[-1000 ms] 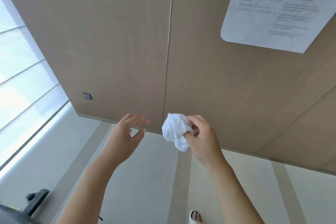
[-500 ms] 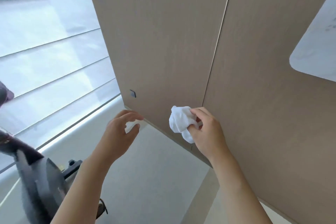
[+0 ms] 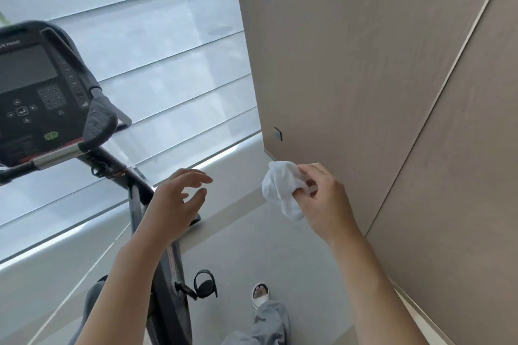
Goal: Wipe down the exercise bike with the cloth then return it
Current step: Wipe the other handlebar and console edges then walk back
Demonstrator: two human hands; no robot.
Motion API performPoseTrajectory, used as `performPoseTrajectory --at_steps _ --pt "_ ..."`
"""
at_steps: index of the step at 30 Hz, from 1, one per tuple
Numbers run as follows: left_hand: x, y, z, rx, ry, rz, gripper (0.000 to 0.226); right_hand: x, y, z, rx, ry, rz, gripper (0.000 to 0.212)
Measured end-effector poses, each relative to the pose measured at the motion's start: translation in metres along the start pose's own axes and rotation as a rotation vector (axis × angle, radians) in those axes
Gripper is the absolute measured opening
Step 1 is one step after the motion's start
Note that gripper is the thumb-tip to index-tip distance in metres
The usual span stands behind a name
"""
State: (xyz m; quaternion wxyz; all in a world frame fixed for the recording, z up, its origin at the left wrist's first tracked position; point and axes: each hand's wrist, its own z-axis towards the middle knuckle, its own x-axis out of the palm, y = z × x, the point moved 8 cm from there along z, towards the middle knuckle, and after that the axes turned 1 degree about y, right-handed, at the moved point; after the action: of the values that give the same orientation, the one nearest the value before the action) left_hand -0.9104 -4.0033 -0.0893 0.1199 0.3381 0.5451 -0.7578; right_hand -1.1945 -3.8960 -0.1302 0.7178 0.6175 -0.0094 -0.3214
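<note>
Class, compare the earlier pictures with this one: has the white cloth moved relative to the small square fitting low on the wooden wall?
Yes. The cloth in the right hand now sits right of and below the fitting.

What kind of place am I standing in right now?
Probably a small gym or fitness room. An exercise bike with a console stands beside a wide window with blinds, next to a wood-panelled wall. The right hand holds a white cloth.

bike console [image 3: 33, 87], partial lettering "AN TRAC"
</note>
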Motion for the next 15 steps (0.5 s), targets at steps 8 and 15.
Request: performPoseTrajectory --at_steps 8,15 --pt "-0.026 0.063 0.054 -0.061 -0.085 -0.083 0.03 0.061 0.013 0.08 -0.052 0.11 -0.065 0.021" --pt "-0.107 0.122 0.128 -0.085 -0.254 -0.105 0.027 0.157 0.058 0.177 -0.141 0.197 -0.107 0.019"
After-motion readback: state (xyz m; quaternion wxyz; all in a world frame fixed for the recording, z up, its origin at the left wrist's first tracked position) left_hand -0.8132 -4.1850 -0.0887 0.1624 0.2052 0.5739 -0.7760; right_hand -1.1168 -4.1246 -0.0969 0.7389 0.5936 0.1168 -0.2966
